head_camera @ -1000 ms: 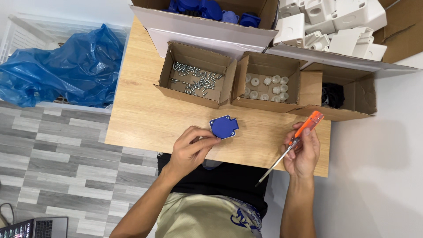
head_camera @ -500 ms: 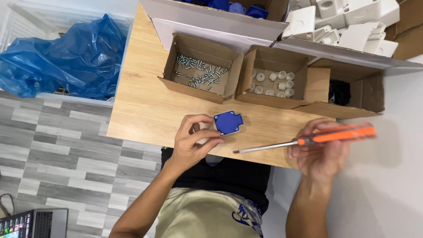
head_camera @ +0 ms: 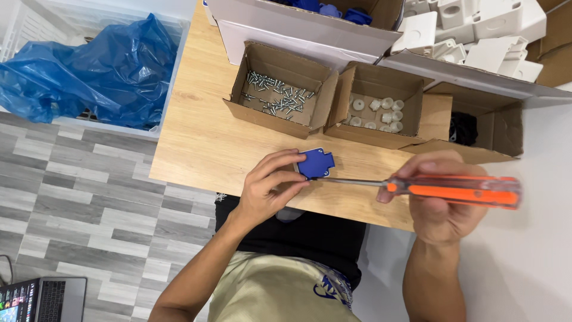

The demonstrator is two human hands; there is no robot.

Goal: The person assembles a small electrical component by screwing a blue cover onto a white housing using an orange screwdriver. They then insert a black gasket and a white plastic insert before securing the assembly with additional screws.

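Observation:
A small blue plastic part (head_camera: 316, 163) lies on the wooden table (head_camera: 202, 143), pinned at its left side by the fingers of my left hand (head_camera: 269, 185). My right hand (head_camera: 441, 203) grips an orange-handled screwdriver (head_camera: 453, 189) held level, its metal shaft pointing left with the tip touching the blue part's lower edge.
Behind the part stand three open cardboard boxes: one with screws (head_camera: 280, 98), one with small white round pieces (head_camera: 378, 110), one with dark items (head_camera: 463, 128). Larger boxes of blue parts (head_camera: 333, 9) and white housings (head_camera: 476, 30) sit farther back. A blue plastic bag (head_camera: 89, 65) fills a bin left; a laptop (head_camera: 42, 298) is on the floor.
My right hand has swung the screwdriver from upright to level and brought its tip to the blue part. My left hand has stayed on the part.

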